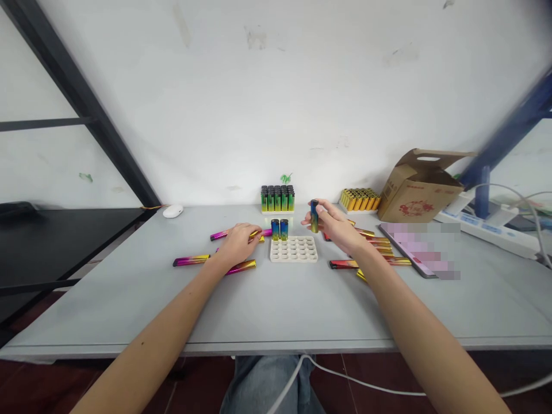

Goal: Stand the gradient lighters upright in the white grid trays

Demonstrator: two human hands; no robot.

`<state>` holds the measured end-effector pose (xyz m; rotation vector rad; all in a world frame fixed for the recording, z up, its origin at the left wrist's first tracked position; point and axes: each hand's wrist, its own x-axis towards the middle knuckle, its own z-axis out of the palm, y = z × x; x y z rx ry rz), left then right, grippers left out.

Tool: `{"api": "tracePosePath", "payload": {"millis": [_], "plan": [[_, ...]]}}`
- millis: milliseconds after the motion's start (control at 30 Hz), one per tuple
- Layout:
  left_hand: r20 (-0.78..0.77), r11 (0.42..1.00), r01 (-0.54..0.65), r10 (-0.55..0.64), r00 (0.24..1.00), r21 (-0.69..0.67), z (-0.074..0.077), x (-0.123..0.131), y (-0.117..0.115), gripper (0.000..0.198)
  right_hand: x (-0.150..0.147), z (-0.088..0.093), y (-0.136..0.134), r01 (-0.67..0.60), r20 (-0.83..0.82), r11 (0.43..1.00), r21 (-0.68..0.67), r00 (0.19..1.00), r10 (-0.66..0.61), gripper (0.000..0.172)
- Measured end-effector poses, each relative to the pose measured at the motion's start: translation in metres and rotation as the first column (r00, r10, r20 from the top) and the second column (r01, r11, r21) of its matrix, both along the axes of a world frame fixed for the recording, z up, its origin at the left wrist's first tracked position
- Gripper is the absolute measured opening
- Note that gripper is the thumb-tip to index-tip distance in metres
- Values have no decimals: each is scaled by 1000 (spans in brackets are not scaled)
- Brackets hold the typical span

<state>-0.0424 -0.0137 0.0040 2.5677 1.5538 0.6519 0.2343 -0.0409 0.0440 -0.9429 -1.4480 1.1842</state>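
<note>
In my right hand, a blue and gold lighter is held upright between thumb and fingers, just above and behind the right end of a white holed tray. Two similar blue and gold lighters stand at that tray's back left corner. My left hand is on the left, its fingers closed on the gold end of a magenta and gold lighter. More magenta and gold lighters lie flat around and partly under this hand.
Green lighters fill a tray by the wall; yellow ones fill another. Red and gold lighters lie under my right forearm, beside a phone-like device. An open cardboard box, power strip and white earbud case are farther out.
</note>
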Motion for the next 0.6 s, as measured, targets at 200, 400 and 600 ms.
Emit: {"api": "tracePosePath", "payload": {"millis": [200,400,600], "plan": [[-12,1000,5,-5,1000,1,3,2,-2,33,-34,2,-10,-226,-503,952,-207,859,94,29],[-10,1000,2,-2,1000,-3,1,1,-2,33,-38,-1,-10,-348,-583,871,-346,807,91,39],[1,1000,7,-7,1000,-9,1,1,-2,32,-38,-3,-12,-380,-559,869,-317,815,153,31]]}}
